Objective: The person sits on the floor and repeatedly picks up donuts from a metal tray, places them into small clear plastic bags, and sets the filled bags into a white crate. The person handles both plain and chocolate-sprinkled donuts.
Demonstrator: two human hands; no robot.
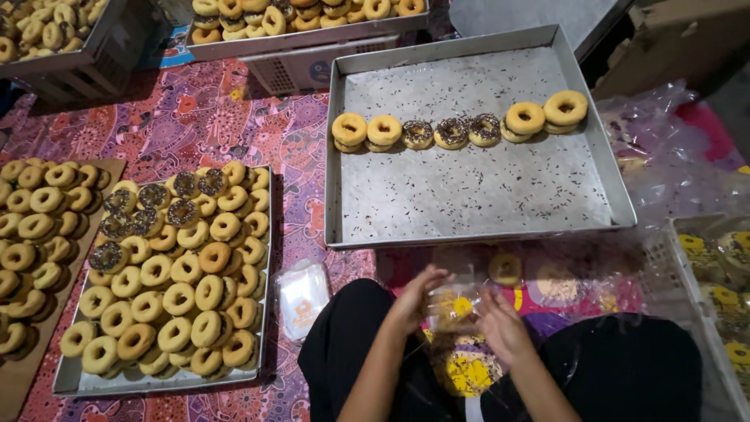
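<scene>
Lower centre of the frame: left hand [412, 301] and right hand [504, 327], fingers closed on a clear plastic doughnut packet [451, 306], below the silver metal tray's [469, 187] rim, open patterned mat [312, 227] at left.

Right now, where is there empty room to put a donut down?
The big metal tray is bare in front of and behind its donut row. The left tray is packed full. Plastic bags crowd the space by both hands.

Both forearms reach up from six o'clock and meet at centre. The left hand [414, 297] and right hand [504, 324] face each other, fingers loosely curled.
</scene>
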